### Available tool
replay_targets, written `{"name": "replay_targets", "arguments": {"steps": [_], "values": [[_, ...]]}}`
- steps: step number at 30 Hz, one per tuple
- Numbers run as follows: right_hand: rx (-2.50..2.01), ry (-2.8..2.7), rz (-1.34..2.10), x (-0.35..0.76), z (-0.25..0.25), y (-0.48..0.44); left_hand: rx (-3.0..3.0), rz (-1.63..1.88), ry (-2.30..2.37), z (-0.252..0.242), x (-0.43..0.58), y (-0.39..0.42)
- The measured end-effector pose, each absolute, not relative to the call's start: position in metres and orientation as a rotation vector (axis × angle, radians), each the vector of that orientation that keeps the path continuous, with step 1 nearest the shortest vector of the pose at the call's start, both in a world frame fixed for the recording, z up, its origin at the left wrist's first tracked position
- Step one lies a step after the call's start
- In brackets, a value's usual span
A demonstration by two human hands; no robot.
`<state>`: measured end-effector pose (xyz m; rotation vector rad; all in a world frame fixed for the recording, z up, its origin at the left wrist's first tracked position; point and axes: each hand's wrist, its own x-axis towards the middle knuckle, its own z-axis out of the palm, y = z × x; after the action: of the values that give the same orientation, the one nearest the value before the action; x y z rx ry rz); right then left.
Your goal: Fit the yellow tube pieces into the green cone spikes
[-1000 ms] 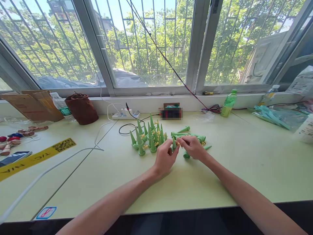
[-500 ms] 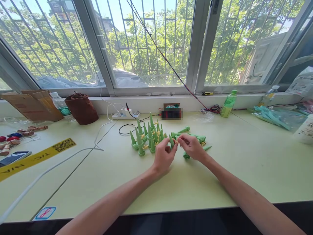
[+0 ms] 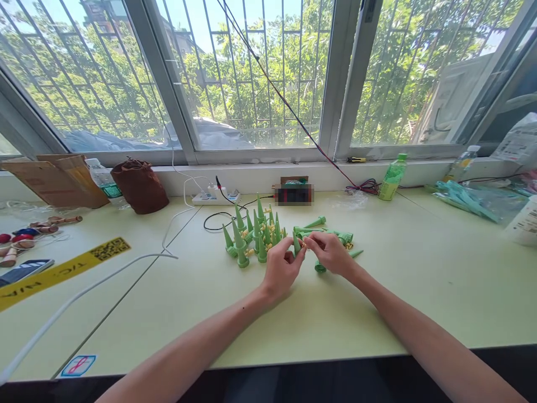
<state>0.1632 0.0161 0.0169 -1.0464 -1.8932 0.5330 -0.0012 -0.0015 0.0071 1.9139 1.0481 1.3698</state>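
Observation:
Between the fingers of my left hand (image 3: 283,266) is a green plastic cone-shaped spike (image 3: 296,244), tip upward. My right hand (image 3: 330,252) pinches a small yellow valve-like piece (image 3: 304,244) against the spike's side; how far it sits in the spike is hidden by my fingers. To the left, several green spikes (image 3: 239,246) stand upright in a cluster, many with yellow pieces on their sides. Beyond and beside my right hand, more green spikes (image 3: 315,222) lie on their sides, with some yellow pieces (image 3: 349,245) among them.
The pale yellow-green table (image 3: 364,336) runs to the window sill. At its back stand a brown pouch (image 3: 140,186), a white power strip (image 3: 216,196), a small box (image 3: 294,193) and a green bottle (image 3: 392,177). A white cable (image 3: 104,276) crosses the left side.
The spike in my left hand has turned slightly and stands a little more upright. Both hands stay in nearly the same place, and the other things have not moved.

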Motion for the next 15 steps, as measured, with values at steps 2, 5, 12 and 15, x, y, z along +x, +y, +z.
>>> {"name": "replay_targets", "arguments": {"steps": [2,5,12,15], "values": [[-1.050,-1.895,0.521,0.1629,0.0168,0.0160,1.958,1.371,1.060,0.0061,-0.0013,-0.0013],[-1.061,-1.896,0.507,0.1625,0.0168,0.0157,2.034,1.384,1.069,0.0057,-0.0014,-0.0011],[-1.064,-1.907,0.476,0.1625,0.0177,0.0156,2.238,1.399,0.996,0.0074,-0.0032,-0.0007],[-1.065,-1.913,0.467,0.1624,0.0174,0.0160,2.291,1.401,0.946,0.0056,-0.0047,0.0005]]}}
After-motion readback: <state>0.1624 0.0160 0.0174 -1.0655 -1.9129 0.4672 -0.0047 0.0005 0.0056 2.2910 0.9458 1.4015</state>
